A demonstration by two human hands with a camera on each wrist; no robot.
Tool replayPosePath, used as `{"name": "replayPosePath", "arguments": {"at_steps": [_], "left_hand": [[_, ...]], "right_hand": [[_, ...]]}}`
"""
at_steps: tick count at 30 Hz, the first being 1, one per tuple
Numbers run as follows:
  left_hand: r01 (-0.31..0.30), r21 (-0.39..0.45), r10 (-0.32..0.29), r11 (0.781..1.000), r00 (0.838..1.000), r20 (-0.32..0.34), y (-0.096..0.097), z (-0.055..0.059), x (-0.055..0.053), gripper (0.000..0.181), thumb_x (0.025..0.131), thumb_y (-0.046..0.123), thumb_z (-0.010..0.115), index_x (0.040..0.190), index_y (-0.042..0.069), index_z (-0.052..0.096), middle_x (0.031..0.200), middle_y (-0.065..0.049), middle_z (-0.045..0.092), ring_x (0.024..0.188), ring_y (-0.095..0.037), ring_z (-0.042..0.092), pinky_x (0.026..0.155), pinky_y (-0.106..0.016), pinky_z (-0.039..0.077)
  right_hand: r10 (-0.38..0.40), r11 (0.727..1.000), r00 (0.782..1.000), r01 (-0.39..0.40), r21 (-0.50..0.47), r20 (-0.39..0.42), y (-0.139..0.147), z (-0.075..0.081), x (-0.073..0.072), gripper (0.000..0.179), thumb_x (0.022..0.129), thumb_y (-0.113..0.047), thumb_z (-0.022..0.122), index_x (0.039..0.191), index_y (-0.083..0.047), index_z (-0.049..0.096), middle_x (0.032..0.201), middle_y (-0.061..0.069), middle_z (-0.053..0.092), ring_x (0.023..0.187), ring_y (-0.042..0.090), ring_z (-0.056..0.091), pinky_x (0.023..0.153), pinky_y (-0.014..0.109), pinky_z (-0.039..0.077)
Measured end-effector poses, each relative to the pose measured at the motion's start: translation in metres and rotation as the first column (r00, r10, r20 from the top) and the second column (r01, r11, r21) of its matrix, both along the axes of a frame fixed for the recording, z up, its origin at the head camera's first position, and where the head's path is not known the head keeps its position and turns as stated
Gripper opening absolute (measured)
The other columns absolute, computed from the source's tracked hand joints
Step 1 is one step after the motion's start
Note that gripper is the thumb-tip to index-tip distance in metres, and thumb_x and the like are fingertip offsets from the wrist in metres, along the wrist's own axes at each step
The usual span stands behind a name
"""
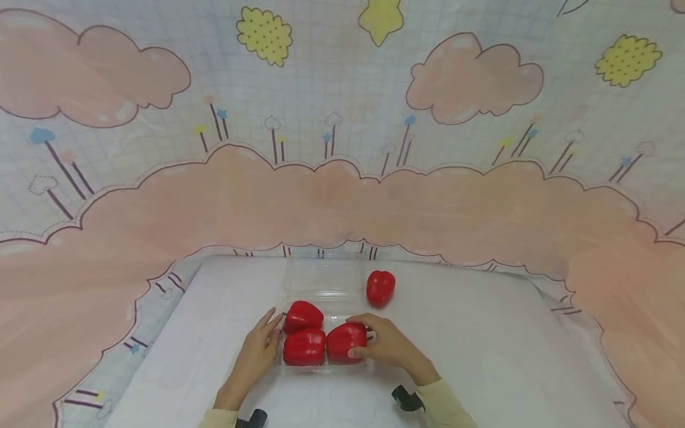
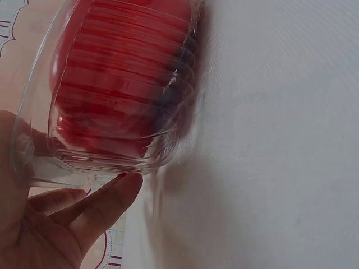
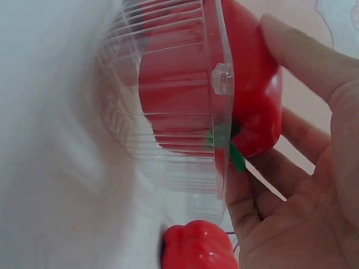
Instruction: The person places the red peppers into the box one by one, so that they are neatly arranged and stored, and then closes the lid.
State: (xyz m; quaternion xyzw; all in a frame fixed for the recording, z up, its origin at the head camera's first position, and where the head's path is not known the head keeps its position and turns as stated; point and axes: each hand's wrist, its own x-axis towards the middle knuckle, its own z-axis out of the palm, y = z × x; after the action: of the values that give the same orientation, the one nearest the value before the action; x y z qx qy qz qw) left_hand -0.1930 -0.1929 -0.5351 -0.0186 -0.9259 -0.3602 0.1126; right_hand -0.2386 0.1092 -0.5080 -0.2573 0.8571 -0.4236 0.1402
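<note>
A clear plastic clamshell box (image 1: pixel 348 369) stands with its lid (image 1: pixel 324 279) laid back. In it lie red bell peppers: one at the back left (image 1: pixel 302 317), one at the front left (image 1: pixel 304 347) and one at the front right (image 1: pixel 342 343). My right hand (image 1: pixel 393 345) grips the front right pepper between thumb and fingers; in the right wrist view its green stem (image 3: pixel 237 157) shows at the box rim. My left hand (image 1: pixel 255 349) holds the box's left side, fingertips (image 2: pixel 129 184) at the lower wall and thumb by the rim.
A further red bell pepper (image 1: pixel 381 289) lies on the white tabletop (image 1: pixel 481 345), right of the lid. Behind the table hangs a cloth (image 1: pixel 342 202) printed with clouds. Dark wrist devices (image 1: pixel 407 398) sit by the sleeves.
</note>
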Motion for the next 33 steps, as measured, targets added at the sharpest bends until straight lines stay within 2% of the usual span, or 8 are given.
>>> {"name": "replayPosePath", "arguments": {"at_steps": [10,17,25,33], "left_hand": [[-0.003,0.021,0.003,1.000,1.000,0.004,0.0023,-0.0015,0.0004,0.041,0.097,0.008,0.054,0.138,-0.001,0.054,0.151,-0.020,0.045,0.120,-0.038,0.062,0.093,-0.048,0.056],[-0.007,0.013,0.007,1.000,1.000,0.018,0.0023,-0.0018,0.0020,0.042,0.098,0.008,0.054,0.139,0.000,0.053,0.152,-0.020,0.044,0.125,-0.040,0.058,0.092,-0.047,0.056],[-0.004,0.014,0.004,1.000,1.000,0.008,0.0000,-0.0005,-0.0004,0.042,0.098,0.009,0.054,0.139,0.000,0.054,0.151,-0.021,0.044,0.127,-0.042,0.056,0.096,-0.051,0.054],[-0.005,0.016,0.005,1.000,1.000,0.023,-0.0012,-0.0015,-0.0015,0.042,0.098,0.009,0.054,0.139,0.000,0.053,0.152,-0.020,0.043,0.124,-0.040,0.059,0.094,-0.048,0.055]], "right_hand": [[0.002,1.000,1.000,-0.002,-0.005,-0.012,0.0020,-0.0026,0.0006,0.059,0.078,-0.039,0.080,0.130,-0.019,0.059,0.126,0.001,0.062,0.114,0.021,0.055,0.082,0.028,0.057],[0.012,1.000,1.000,-0.012,-0.009,0.016,0.0020,-0.0022,0.0030,0.068,0.074,-0.039,0.084,0.132,-0.019,0.055,0.128,-0.001,0.059,0.119,0.021,0.054,0.085,0.030,0.057],[0.032,0.999,0.999,-0.031,0.023,-0.016,0.0005,0.0018,0.0018,0.070,0.074,-0.038,0.084,0.134,-0.020,0.054,0.130,-0.001,0.058,0.121,0.021,0.054,0.088,0.033,0.057],[0.056,0.997,0.998,-0.055,0.046,-0.028,0.0005,0.0048,-0.0008,0.069,0.074,-0.034,0.085,0.135,-0.021,0.054,0.128,-0.002,0.059,0.120,0.021,0.055,0.085,0.032,0.059]]}}
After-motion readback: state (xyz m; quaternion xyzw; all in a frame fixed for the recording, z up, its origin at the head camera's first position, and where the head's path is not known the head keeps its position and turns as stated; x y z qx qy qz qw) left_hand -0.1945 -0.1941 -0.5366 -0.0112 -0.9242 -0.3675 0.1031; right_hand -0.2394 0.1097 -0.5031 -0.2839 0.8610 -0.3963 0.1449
